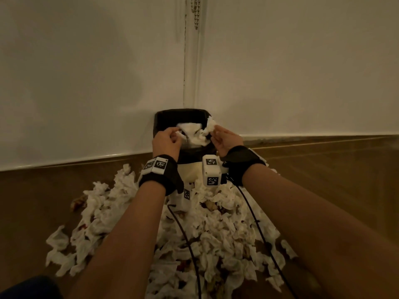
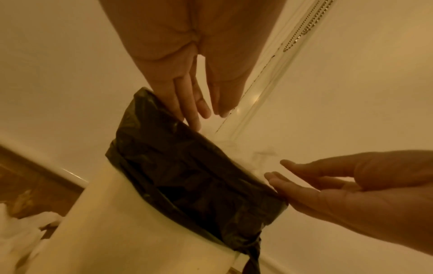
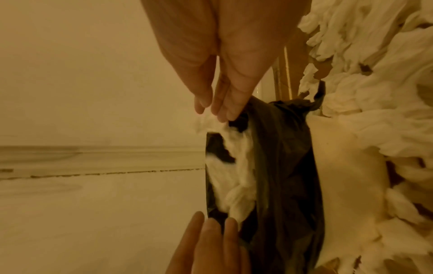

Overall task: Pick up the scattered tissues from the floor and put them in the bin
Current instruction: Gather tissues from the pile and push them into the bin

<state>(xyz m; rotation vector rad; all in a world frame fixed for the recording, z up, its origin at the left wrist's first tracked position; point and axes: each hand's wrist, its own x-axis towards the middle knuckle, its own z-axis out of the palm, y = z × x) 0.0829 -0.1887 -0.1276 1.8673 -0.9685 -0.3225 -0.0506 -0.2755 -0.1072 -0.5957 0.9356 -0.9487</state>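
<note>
Tissues [image 1: 194, 229] are lying heaped on the wooden floor [image 1: 36, 203] in front of the bin [image 1: 190, 167], which is standing in the corner of the white walls [image 1: 86, 72], while more crumpled tissue [image 1: 194, 132] is sitting inside the bin's black liner [image 1: 160, 119]. From the head camera, the left hand [image 1: 166, 140] and right hand [image 1: 225, 140] are hovering over the bin's mouth, fingertips at the tissue there; whether either is pinching it cannot be told.

From the left wrist, the left hand's fingers [image 2: 187, 100] are pointing straight down at the liner's [image 2: 187, 176] rim, gripping nothing, and the right hand [image 2: 351, 187] is reaching in beside the bin, fingers extended.

From the right wrist, the right hand's fingers [image 3: 225, 98] are lying straight and close together, their tips at a wisp of tissue [image 3: 236, 166] in the bin, while the left hand's fingers [image 3: 211, 244] are extending toward the liner [image 3: 288, 166].
</note>
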